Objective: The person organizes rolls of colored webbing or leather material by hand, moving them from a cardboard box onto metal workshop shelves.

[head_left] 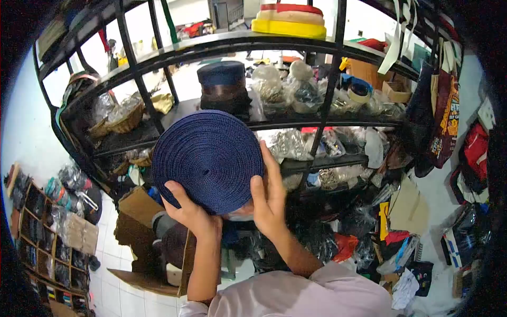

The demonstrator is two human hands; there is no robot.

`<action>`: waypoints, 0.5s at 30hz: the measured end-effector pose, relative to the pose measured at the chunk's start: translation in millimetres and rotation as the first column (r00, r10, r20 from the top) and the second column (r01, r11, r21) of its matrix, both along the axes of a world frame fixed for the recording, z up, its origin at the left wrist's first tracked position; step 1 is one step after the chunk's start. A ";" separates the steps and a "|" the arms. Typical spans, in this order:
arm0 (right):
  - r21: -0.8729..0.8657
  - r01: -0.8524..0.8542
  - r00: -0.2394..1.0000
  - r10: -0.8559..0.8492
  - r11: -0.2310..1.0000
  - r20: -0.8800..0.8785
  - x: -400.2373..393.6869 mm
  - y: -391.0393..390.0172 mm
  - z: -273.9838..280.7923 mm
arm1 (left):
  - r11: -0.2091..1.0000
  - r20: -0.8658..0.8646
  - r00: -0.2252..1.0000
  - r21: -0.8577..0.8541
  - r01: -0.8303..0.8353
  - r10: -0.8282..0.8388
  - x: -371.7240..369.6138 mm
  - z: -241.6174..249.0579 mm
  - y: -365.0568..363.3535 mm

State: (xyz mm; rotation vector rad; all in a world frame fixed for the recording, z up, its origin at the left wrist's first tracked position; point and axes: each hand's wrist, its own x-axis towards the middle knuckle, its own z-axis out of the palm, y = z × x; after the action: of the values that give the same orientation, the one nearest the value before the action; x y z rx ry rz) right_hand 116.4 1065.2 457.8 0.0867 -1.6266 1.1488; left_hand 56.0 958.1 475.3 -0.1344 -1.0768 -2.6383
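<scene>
From where I stand, the person's left hand (193,214) grips the lower edge of a flat navy webbing coil (208,158) and the right hand (268,198) clasps its right side, holding it up before a black metal rack (330,89). Beyond it, a blue roll (222,74) sits near clear plastic bags (268,84), with a yellow roll (288,27) on the shelf above.

webbing roll (208,161): matt, ribbed cloth; box (136,210): rough cardboard; bags (287,145): glossy plastic.

A wicker basket (122,124) holds clear plastic; a maroon bag (445,124) hangs right.
</scene>
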 end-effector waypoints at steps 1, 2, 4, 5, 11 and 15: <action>0.065 -0.032 0.998 0.029 0.997 0.051 4.2 10.4 3.1 | 1.000 -0.013 1.000 0.010 0.005 -0.005 -2.7 2.7 8.2; -0.167 -0.282 0.959 0.276 0.945 -0.057 8.4 14.1 7.5 | 1.000 -0.047 0.999 0.022 0.017 -0.016 -6.3 5.3 17.7; -0.146 -0.103 0.995 0.102 0.984 -0.011 20.4 28.0 21.1 | 0.995 -0.153 0.985 0.032 0.090 -0.084 -8.1 17.1 39.4; -0.093 0.045 0.998 -0.041 0.995 0.042 30.3 37.3 31.2 | 0.994 -0.209 0.976 -0.104 0.037 -0.058 -22.0 13.3 49.9; 0.196 0.735 0.627 -0.539 0.649 -0.562 22.8 116.7 104.9 | 0.799 -0.461 0.741 -0.577 0.168 -0.488 -81.0 113.0 150.7; 0.350 0.866 0.484 -0.421 0.358 -0.767 0.9 177.5 174.4 | 0.637 -0.438 0.564 -0.741 0.215 -0.700 -113.5 223.1 179.6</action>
State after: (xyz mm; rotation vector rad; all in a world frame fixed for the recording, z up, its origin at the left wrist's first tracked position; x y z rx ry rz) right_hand 117.2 1242.7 632.2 0.1953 -1.2248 -0.2714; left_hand -57.4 1137.8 698.4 -1.6838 -1.6960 -2.0720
